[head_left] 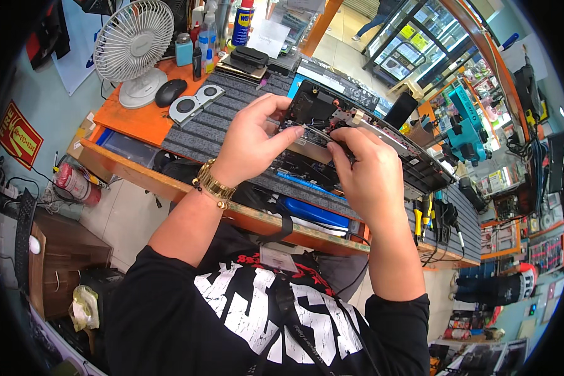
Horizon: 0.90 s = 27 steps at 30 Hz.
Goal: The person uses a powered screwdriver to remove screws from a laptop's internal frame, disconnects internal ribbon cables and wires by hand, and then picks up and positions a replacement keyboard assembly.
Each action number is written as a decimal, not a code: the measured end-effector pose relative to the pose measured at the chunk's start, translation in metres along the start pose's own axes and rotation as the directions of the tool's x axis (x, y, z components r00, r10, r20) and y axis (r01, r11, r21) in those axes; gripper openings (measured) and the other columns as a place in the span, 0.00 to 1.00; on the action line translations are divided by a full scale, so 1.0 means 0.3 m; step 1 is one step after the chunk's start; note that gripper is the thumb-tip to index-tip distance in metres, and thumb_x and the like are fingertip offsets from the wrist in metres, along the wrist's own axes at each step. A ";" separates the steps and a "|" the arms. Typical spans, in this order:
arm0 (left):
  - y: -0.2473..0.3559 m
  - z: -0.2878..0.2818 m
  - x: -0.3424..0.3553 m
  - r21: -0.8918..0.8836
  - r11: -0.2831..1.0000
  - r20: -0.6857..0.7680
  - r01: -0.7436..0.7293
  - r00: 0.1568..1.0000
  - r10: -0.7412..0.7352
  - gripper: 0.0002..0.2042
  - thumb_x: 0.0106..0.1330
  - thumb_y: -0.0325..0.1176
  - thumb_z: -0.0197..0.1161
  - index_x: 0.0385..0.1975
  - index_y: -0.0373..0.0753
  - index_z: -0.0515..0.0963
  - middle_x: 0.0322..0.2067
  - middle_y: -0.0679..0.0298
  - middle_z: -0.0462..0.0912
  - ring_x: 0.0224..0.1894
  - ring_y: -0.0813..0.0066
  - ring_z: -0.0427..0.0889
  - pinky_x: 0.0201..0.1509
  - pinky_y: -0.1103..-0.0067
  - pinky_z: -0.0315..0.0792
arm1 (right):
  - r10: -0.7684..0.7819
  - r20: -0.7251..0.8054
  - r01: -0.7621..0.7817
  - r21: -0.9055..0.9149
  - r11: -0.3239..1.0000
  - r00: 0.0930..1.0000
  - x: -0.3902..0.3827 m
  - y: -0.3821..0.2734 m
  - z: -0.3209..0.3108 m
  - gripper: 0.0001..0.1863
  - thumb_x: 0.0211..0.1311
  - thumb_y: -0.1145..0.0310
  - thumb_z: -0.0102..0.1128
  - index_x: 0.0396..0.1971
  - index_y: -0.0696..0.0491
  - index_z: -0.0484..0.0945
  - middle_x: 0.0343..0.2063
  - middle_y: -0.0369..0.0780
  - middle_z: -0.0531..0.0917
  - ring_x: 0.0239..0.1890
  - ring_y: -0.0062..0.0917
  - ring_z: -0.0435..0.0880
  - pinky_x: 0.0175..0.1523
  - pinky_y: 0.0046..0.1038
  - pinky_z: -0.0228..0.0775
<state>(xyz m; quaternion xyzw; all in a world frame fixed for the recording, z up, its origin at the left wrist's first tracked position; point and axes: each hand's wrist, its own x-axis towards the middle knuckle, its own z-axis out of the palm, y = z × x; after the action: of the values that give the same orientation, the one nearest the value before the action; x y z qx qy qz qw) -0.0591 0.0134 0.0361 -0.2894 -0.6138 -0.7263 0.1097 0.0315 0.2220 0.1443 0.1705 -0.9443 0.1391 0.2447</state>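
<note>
An opened laptop chassis [310, 103], black with circuit parts showing inside, is held tilted up over a grey ribbed mat [250, 88]. My left hand [250, 141] grips its left end, fingers behind the edge and thumb on the inner side. Close beside that thumb, my right hand [373, 172] is closed in a pinch at the inside of the chassis. Whatever its fingertips hold is too small and covered to name. A thin light-coloured strip or rod runs between the two hands. Below the chassis, a blue slim tool [307, 182] lies on the mat.
A white fan [135, 47], a black mouse [170, 93] and a silver part with two round dark openings [197, 104] stand or lie to the left. Spray can [242, 24] and bottles are at the back. Yellow-handled tools [427, 210] lie right, below a teal microscope [467, 125]. An open drawer [128, 150] juts out front-left.
</note>
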 end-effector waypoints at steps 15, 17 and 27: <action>0.009 -0.003 -0.002 -0.006 1.000 0.013 0.009 1.000 -0.009 0.17 0.77 0.17 0.75 0.63 0.30 0.84 0.55 0.66 0.84 0.58 0.79 0.87 0.59 0.77 0.89 | -0.073 -0.050 0.070 -0.062 0.996 0.996 0.010 0.001 -0.001 0.05 0.74 0.68 0.76 0.44 0.51 0.93 0.37 0.42 0.91 0.38 0.46 0.93 0.43 0.45 0.85; 0.012 -0.004 -0.001 0.010 1.000 0.013 0.016 1.000 -0.017 0.17 0.76 0.17 0.75 0.62 0.30 0.84 0.55 0.66 0.83 0.58 0.79 0.87 0.59 0.77 0.89 | -0.084 -0.057 0.079 -0.080 0.994 0.995 0.007 -0.003 -0.005 0.04 0.75 0.67 0.75 0.42 0.50 0.92 0.36 0.42 0.90 0.39 0.46 0.93 0.41 0.47 0.85; 0.024 -0.004 0.001 0.009 1.000 0.021 0.001 1.000 -0.001 0.17 0.76 0.17 0.75 0.62 0.30 0.84 0.55 0.66 0.83 0.58 0.79 0.86 0.59 0.77 0.89 | -0.124 -0.095 0.106 -0.175 0.979 0.988 0.011 -0.010 -0.016 0.04 0.71 0.70 0.79 0.42 0.49 0.94 0.36 0.39 0.92 0.36 0.42 0.93 0.42 0.41 0.85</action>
<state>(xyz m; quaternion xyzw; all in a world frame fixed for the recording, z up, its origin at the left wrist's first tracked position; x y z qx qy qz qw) -0.0560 0.0106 0.0420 -0.2960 -0.6184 -0.7205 0.1043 0.0318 0.2201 0.1505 0.1960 -0.9271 0.0527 0.3152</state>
